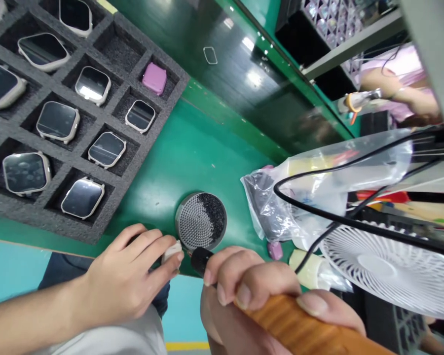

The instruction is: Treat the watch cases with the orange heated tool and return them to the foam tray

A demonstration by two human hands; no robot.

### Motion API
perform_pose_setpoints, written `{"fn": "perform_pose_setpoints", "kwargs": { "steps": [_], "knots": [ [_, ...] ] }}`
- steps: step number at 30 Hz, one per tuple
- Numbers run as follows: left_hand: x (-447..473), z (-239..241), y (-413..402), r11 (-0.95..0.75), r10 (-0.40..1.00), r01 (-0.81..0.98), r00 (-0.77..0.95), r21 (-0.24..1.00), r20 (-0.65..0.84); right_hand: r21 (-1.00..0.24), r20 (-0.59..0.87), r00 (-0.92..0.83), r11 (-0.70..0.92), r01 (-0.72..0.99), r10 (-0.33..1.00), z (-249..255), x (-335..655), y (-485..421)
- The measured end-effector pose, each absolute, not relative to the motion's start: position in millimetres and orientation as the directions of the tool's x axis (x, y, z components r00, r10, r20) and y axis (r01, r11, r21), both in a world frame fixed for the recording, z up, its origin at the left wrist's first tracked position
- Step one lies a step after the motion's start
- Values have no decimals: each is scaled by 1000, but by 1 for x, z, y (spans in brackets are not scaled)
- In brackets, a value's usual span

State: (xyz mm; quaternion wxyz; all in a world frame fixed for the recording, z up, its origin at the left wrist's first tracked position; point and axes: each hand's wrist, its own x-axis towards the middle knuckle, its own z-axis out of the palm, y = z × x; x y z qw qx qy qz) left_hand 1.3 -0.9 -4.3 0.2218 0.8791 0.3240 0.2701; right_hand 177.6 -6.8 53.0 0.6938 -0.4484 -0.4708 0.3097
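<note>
My left hand [126, 276] is shut on a small white piece [172, 252], perhaps a watch case, next to the rim of a round metal dish with a perforated floor and black bristles [201, 221]. My right hand [251, 281] grips a tool with an orange wood-grain handle [292, 315], and its black end [200, 261] nearly reaches the white piece. A dark foam tray [70, 123] holds several square smartwatches [57, 122] with light frames. One pocket holds a pink square piece [154, 78].
A clear plastic bag [318, 197], black cables [355, 224] and a white fan [385, 266] crowd the right side of the green mat [177, 167]. A small pink piece [275, 250] lies by the bag. A co-worker's hand [370, 84] in a pink sleeve works beyond the shelf.
</note>
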Motion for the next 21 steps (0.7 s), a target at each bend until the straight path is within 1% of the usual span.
{"fn": "perform_pose_setpoints", "kwargs": {
  "steps": [10,13,14,16,17,19,20,21],
  "knots": [
    [1,-7,-3,-690,694,461,640,559,329,-911,392,366,412,26,844,49,172,-8],
    [1,-6,-3,-696,690,456,640,555,338,-916,381,298,401,-6,875,49,179,-8],
    [1,-7,-3,-694,690,457,641,556,336,-921,375,248,389,-8,893,50,184,-7],
    [1,-7,-3,-690,694,460,639,559,331,-945,325,65,326,-3,943,53,200,-5],
    [1,-7,-3,-686,697,463,638,561,326,-969,244,-67,245,15,968,56,209,-2],
    [2,-8,-4,-681,701,466,638,565,319,-994,83,-290,100,45,953,63,227,3],
    [2,-8,-4,-678,703,467,638,567,315,-997,40,-355,61,50,934,67,233,7],
    [2,-9,-4,-677,703,467,638,569,313,-998,24,-380,42,38,924,71,238,11]
  ]
}}
